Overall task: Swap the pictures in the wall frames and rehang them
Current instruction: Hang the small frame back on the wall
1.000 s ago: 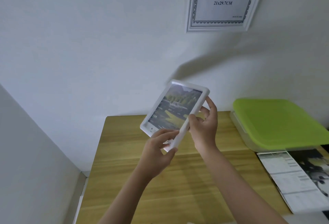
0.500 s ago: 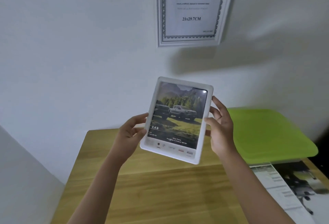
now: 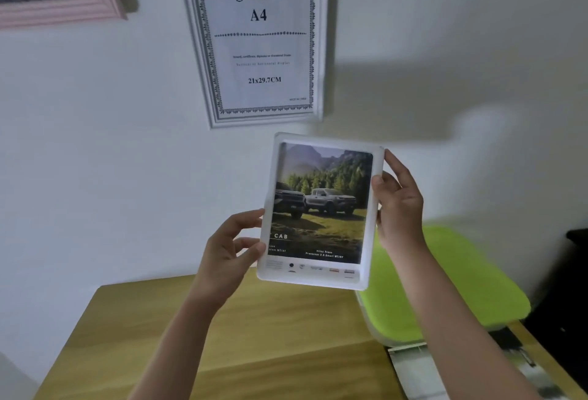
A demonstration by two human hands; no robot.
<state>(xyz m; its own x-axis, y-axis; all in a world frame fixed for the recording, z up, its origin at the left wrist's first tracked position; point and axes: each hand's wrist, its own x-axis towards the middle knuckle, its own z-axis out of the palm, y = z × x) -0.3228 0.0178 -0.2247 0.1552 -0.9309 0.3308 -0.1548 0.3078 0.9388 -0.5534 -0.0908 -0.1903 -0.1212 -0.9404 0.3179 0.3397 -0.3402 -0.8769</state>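
Observation:
I hold a white frame upright in front of the wall, its face towards me, with a picture of two pickup trucks before a forest in it. My left hand grips its lower left edge. My right hand grips its right edge near the top. Just above it a silver document frame hangs on the wall, holding a sheet printed "Document Frame A4". A pink frame hangs at the upper left, cut off by the view's edge.
A wooden table stands against the wall below my hands. A box with a lime-green lid sits on its right side. Printed sheets lie in front of that box. A dark object is at the far right.
I have turned the white frame from tilted to upright and raised it towards the wall. My left hand has shifted to its left edge. The view has tipped up, showing more of the wall frames.

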